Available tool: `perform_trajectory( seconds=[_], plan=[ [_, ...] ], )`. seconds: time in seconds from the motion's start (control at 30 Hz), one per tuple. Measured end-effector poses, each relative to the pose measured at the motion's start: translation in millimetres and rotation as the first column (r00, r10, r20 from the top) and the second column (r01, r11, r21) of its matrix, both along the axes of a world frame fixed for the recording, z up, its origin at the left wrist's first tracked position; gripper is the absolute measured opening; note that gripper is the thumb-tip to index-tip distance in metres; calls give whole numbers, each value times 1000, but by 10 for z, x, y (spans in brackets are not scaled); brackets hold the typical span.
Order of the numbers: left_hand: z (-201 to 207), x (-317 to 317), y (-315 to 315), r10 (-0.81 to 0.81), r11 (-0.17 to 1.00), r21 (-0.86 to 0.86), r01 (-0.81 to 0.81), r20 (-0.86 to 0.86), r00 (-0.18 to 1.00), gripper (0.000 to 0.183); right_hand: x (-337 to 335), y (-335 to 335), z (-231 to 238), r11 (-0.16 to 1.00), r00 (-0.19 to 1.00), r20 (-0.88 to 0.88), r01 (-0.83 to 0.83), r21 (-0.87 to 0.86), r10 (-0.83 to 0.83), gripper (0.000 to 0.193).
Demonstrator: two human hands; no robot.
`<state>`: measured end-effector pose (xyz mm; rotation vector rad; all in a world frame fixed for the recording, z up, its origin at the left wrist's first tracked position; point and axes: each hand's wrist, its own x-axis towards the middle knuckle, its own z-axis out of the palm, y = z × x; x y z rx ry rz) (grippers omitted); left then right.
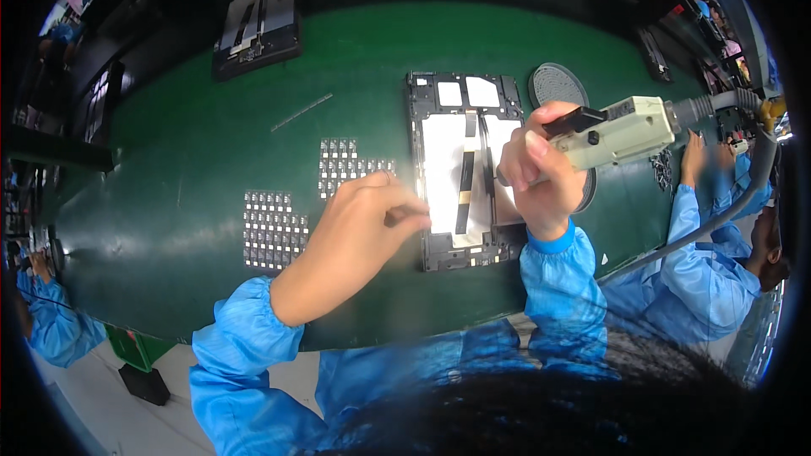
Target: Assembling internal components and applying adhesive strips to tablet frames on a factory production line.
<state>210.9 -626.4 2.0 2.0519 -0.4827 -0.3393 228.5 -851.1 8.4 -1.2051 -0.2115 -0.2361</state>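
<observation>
A flat rectangular device panel (441, 152) with a black frame, silver plates and a dark ribbon strip lies in front of me on the green table. My right hand (545, 173) is wrapped round a pale electric screwdriver (623, 131), held tilted over the panel's right side; the hand hides its tip. At the panel's left edge is my left hand (359, 215), thumb and fingers pinched; anything between them is too small to make out. Beside that hand lie two sheets of small black-and-white parts, one nearer (272, 228) and one farther (338, 152), partly covered by the hand.
A round grey dish (557, 83) stands behind the screwdriver. Its hose-like cable (743, 196) curves down on the right. Another panel (258, 21) sits at the far left, with a thin strip (302, 112) nearer. A co-worker in blue (705, 262) is close on the right.
</observation>
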Motion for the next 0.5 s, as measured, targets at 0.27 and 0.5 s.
perform_trajectory(
  seconds=[0.27,0.5],
  plan=[
    [-80,95,75,31,997,-61,-49,-273,962,31,-85,432,42,1000,999,-42,-8,25,9,28],
    [-225,94,154,-43,971,-229,-67,-444,895,31,-187,683,-33,998,998,-55,-9,-65,5,29]
  ],
)
